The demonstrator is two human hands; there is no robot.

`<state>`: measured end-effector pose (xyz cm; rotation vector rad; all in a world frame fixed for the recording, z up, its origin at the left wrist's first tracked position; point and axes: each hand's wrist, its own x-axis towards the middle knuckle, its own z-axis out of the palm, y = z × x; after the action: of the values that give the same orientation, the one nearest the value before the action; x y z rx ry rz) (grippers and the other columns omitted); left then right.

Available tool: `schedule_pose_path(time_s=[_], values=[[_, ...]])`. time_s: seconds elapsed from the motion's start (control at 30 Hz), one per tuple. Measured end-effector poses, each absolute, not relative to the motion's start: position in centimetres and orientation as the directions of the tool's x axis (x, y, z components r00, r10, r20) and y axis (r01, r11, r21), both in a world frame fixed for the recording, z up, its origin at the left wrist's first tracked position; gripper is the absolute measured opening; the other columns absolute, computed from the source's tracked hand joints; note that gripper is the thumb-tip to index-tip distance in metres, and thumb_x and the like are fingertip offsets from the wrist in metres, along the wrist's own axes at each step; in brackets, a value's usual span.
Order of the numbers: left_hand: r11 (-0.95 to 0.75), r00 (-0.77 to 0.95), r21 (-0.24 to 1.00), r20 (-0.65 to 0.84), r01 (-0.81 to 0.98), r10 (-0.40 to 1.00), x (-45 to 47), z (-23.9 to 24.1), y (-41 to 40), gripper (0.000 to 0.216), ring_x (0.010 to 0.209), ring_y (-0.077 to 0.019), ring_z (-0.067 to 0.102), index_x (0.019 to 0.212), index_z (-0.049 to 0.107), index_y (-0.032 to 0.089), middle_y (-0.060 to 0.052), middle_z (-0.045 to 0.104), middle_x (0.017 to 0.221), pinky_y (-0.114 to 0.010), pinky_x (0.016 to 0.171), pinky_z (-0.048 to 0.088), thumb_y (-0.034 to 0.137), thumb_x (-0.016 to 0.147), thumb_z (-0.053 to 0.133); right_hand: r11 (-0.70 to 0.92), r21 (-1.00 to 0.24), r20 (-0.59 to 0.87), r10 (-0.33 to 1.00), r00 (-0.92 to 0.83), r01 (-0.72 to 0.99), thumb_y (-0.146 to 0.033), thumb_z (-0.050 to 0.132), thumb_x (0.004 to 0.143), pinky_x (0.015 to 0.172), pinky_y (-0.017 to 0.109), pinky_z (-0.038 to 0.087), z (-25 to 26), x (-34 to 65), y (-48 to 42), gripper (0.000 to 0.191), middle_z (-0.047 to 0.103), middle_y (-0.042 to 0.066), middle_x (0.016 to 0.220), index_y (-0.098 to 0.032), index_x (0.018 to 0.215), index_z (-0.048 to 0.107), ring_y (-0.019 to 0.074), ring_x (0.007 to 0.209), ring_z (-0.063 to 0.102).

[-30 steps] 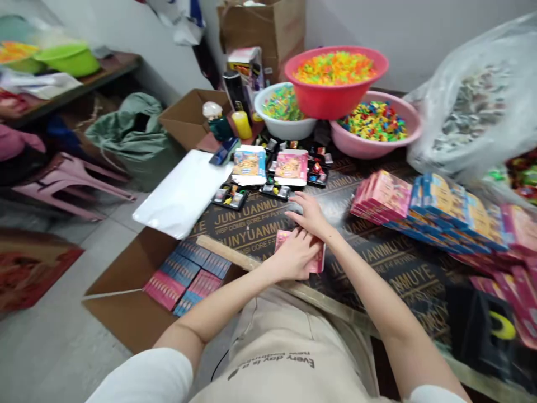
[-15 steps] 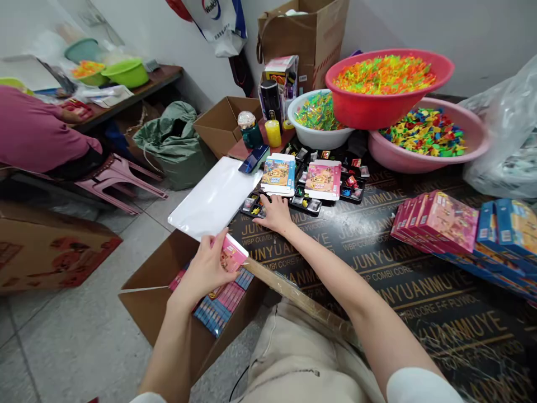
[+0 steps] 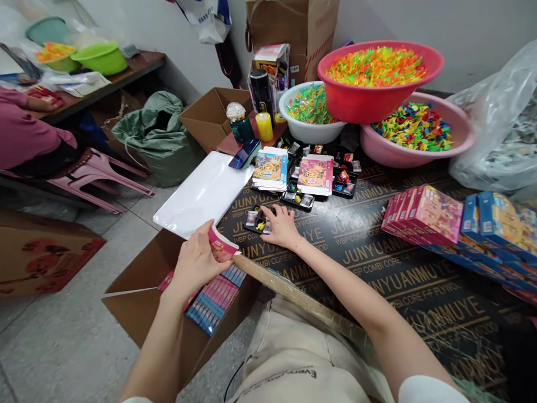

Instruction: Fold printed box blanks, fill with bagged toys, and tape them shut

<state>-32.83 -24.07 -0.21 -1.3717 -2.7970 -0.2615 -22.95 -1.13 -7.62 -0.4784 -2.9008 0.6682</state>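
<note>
My left hand pinches a small pink carton over the table's front edge; the carton's open end bows into a curve. My right hand grips the right end of a small black compartment tray lying on the table, thumb and fingertips at its rim. Yellow bits and little packets sit in the tray, partly covered by my fingers. Just behind it are a stack of blue flat cartons, a pink carton stack and more black trays with small toys.
Below my left hand stands an open cardboard box with rows of pink and blue cartons. A white board and phone lie behind. Basins of plastic pieces, including a red basin, stand at the back; filled cartons at right. A person sits left.
My right hand has drawn the black tray toward me, away from the carton stacks. In my left hand the pink carton went from flat to bowed. The view has shifted slightly.
</note>
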Motion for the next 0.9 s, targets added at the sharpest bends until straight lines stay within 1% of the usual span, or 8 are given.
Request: schedule_pose_path(time_s=[0.1, 0.23, 0.33, 0.43, 0.57, 0.67, 0.77, 0.9], values=[[0.535, -0.545, 0.141, 0.049, 0.833, 0.837, -31.7, -0.5, -22.4, 0.096, 0.119, -0.0409, 0.060, 0.147, 0.020, 0.017, -0.022, 0.052, 0.141, -0.052, 0.092, 0.051, 0.040, 0.070, 0.072, 0.814, -0.504, 0.033, 0.352, -0.935, 0.289, -0.043, 0.075, 0.069, 0.100, 0.050, 0.034, -7.6, -18.3, -0.5, 0.090, 0.053, 0.016, 0.137, -0.025, 0.150, 0.041, 0.0354, 0.124, 0.044], [0.310, -0.318, 0.210, 0.008, 0.927, 0.948, -29.0, -0.7, -19.0, 0.094, 0.130, -0.0399, 0.051, 0.147, 0.025, 0.020, -0.021, 0.038, 0.154, -0.052, 0.100, 0.047, 0.030, 0.067, 0.073, 0.770, -0.544, 0.063, 0.434, -0.899, 0.333, -0.041, 0.075, 0.067, 0.105, 0.050, 0.029, -5.8, -11.2, 0.7, 0.088, 0.052, 0.014, 0.139, -0.025, 0.148, 0.044, 0.0345, 0.126, 0.045], [0.148, -0.160, 0.298, 0.017, 0.943, 0.987, -26.6, -0.7, -15.9, 0.098, 0.133, -0.0390, 0.046, 0.149, 0.028, 0.020, -0.020, 0.040, 0.147, -0.050, 0.107, 0.044, 0.028, 0.064, 0.074, 0.755, -0.527, 0.097, 0.510, -0.855, 0.390, -0.039, 0.075, 0.067, 0.107, 0.050, 0.028, -3.7, -5.5, 1.5, 0.086, 0.051, 0.013, 0.139, -0.026, 0.147, 0.044, 0.0349, 0.126, 0.046], [0.031, -0.041, 0.398, 0.016, 0.917, 0.999, -23.9, -0.8, -12.7, 0.102, 0.128, -0.0372, 0.049, 0.154, 0.025, 0.021, -0.018, 0.045, 0.138, -0.049, 0.105, 0.045, 0.032, 0.066, 0.075, 0.737, -0.501, 0.120, 0.579, -0.807, 0.454, -0.041, 0.075, 0.067, 0.107, 0.050, 0.027, -1.7, 0.0, 1.7, 0.087, 0.051, 0.013, 0.139, -0.027, 0.147, 0.043, 0.0353, 0.126, 0.046], [-0.164, 0.169, 0.548, 0.043, 0.820, 0.985, -19.5, -1.4, -8.9, 0.106, 0.131, -0.0355, 0.047, 0.156, 0.018, 0.021, -0.017, 0.043, 0.144, -0.049, 0.109, 0.042, 0.037, 0.069, 0.076, 0.700, -0.480, 0.092, 0.640, -0.763, 0.529, -0.040, 0.074, 0.067, 0.108, 0.050, 0.026, -0.3, 6.3, 0.7, 0.088, 0.051, 0.013, 0.139, -0.027, 0.148, 0.042, 0.0349, 0.128, 0.045], [-0.264, 0.287, 0.633, 0.068, 0.728, 0.956, -16.0, -2.0, -6.8, 0.101, 0.134, -0.0341, 0.046, 0.153, 0.025, 0.022, -0.016, 0.044, 0.147, -0.049, 0.113, 0.038, 0.038, 0.067, 0.077, 0.679, -0.467, 0.052, 0.661, -0.749, 0.567, -0.039, 0.073, 0.067, 0.109, 0.051, 0.026, 0.0, 10.3, -0.2, 0.086, 0.050, 0.013, 0.140, -0.028, 0.147, 0.043, 0.0354, 0.130, 0.044], [-0.325, 0.400, 0.651, 0.036, 0.686, 0.916, -12.7, -2.2, -5.7, 0.096, 0.132, -0.0338, 0.047, 0.149, 0.031, 0.021, -0.016, 0.046, 0.146, -0.049, 0.111, 0.040, 0.036, 0.066, 0.076, 0.673, -0.476, 0.029, 0.654, -0.756, 0.565, -0.036, 0.072, 0.067, 0.110, 0.051, 0.027, 0.2, 13.3, -0.8, 0.086, 0.050, 0.013, 0.140, -0.027, 0.148, 0.042, 0.0345, 0.129, 0.045], [-0.442, 0.541, 0.622, 0.037, 0.646, 0.840, -9.1, -2.2, -5.4, 0.089, 0.130, -0.0353, 0.047, 0.145, 0.040, 0.017, -0.018, 0.048, 0.145, -0.050, 0.110, 0.039, 0.038, 0.066, 0.074, 0.677, -0.520, -0.020, 0.600, -0.799, 0.522, -0.033, 0.072, 0.070, 0.111, 0.053, 0.027, 0.4, 15.8, -1.0, 0.087, 0.052, 0.013, 0.138, -0.028, 0.151, 0.040, 0.0330, 0.129, 0.046]])
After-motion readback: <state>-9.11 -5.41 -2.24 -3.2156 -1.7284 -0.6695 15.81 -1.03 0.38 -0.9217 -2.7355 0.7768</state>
